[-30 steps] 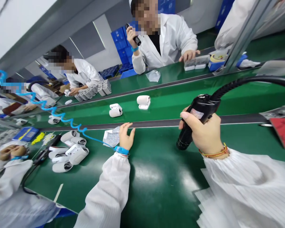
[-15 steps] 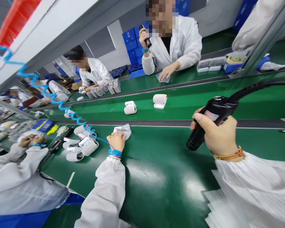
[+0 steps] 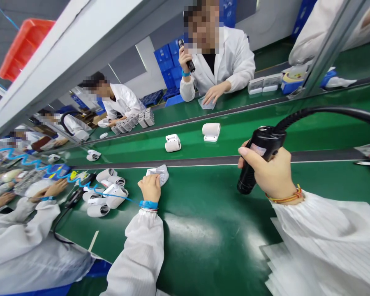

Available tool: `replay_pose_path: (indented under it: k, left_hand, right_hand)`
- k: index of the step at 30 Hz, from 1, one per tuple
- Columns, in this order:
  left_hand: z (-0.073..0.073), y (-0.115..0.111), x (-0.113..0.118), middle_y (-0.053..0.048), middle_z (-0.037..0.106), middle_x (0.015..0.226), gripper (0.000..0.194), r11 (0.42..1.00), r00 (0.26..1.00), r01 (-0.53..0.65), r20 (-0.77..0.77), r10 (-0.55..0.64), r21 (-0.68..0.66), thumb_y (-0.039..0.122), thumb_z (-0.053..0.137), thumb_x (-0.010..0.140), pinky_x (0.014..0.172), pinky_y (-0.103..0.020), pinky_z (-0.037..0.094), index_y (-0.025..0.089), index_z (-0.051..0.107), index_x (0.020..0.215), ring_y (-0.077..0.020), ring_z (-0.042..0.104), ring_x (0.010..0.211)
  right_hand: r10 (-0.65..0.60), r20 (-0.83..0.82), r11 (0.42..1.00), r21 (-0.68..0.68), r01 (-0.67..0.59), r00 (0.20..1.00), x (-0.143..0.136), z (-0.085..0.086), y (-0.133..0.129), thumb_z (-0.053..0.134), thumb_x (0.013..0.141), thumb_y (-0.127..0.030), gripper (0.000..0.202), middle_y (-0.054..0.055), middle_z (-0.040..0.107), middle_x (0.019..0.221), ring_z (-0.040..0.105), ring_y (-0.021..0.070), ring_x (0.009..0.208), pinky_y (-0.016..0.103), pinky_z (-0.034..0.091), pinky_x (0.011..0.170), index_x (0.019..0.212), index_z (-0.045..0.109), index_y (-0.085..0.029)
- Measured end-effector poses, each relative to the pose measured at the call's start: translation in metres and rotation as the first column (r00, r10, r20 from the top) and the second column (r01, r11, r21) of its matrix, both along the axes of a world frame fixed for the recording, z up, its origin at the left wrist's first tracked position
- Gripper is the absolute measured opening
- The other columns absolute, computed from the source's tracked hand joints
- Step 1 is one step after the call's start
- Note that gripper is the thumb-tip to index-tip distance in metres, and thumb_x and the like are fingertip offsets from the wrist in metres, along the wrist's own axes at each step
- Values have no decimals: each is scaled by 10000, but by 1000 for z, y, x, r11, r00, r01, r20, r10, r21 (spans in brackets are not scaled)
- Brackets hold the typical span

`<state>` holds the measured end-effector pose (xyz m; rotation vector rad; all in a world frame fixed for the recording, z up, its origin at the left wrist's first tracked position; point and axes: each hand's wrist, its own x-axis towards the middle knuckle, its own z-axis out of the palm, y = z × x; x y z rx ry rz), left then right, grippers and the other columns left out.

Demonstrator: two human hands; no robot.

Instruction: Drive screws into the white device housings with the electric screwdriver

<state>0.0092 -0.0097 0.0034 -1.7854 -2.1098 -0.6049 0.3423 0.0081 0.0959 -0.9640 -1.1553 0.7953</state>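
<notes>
My left hand (image 3: 150,188) is closed on the near edge of a clear plastic packet (image 3: 162,175), pressed to the green table. A white piece shows beside the fingers; what is inside the packet cannot be made out. Held in my right hand (image 3: 273,172) is a black corded handheld tool (image 3: 249,172), its blunt end tilted down above the table. The thumb lies along its side, and a ribbed cable (image 3: 320,110) runs off to the right. Left of my left hand lies a heap of white cuff-like devices (image 3: 115,195).
A conveyor belt (image 3: 135,150) passes beyond the table, carrying white cuff-like devices (image 3: 211,131). A blue coiled cord (image 3: 40,165) reaches my left wrist. A co-worker's sleeve (image 3: 21,246) is close on the left. Across the belt, another person (image 3: 217,61) holds a similar black tool.
My right hand and the black tool sit slightly further left in view. My left hand stays on the packet. The belt devices appear a little further right; the blue coil has swung left and down.
</notes>
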Motion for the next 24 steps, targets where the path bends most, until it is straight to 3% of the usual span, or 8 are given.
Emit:
replay_pose_path:
  k: [4,6,8,11,17,24]
  left_hand:
    - [-3,-7,49,-70,670,876,265,958,960,281,10,-281,-53,345,448,897,832,-365,351,192,649,816,-211,559,884]
    - [-10,-14,87,-35,670,811,246,885,892,453,40,-451,-112,387,496,877,795,-338,375,216,646,782,-182,565,831]
    - [-18,-21,123,-48,664,790,265,758,772,636,147,-619,-146,387,481,889,770,-362,377,210,648,785,-191,555,812]
    - [-27,-28,159,-58,654,783,270,671,674,730,302,-675,-130,383,474,895,768,-373,395,203,650,799,-187,544,794]
    - [-30,-29,167,-68,651,786,285,647,609,761,385,-693,-40,401,474,892,745,-370,433,193,650,807,-185,548,759]
    - [-27,-30,166,-72,649,799,296,639,588,769,387,-710,4,388,435,909,747,-376,436,200,650,832,-189,543,770]
  right_hand:
    - [19,-7,1000,12,-19,1000,-1,2,-3,709,660,-387,271,-15,544,552,511,125,455,285,441,459,689,532,-184]
    - [30,-11,999,29,-30,999,-2,2,-5,703,672,-402,277,-11,544,559,520,130,467,293,450,479,687,531,-185]
    - [49,-36,998,49,-48,998,-3,1,-9,689,693,-416,272,-9,547,563,530,137,484,304,456,502,700,538,-190]
    - [107,-119,992,75,-98,987,-5,0,-14,657,731,-434,253,-13,552,565,535,142,487,309,456,498,748,549,-207]
    - [200,-202,979,92,-184,959,-7,2,-21,649,745,-419,234,-15,563,599,543,138,488,305,460,486,785,552,-209]
    - [198,-214,979,94,-182,957,-7,5,-24,654,738,-425,250,-15,566,619,541,130,483,300,463,482,794,546,-206]
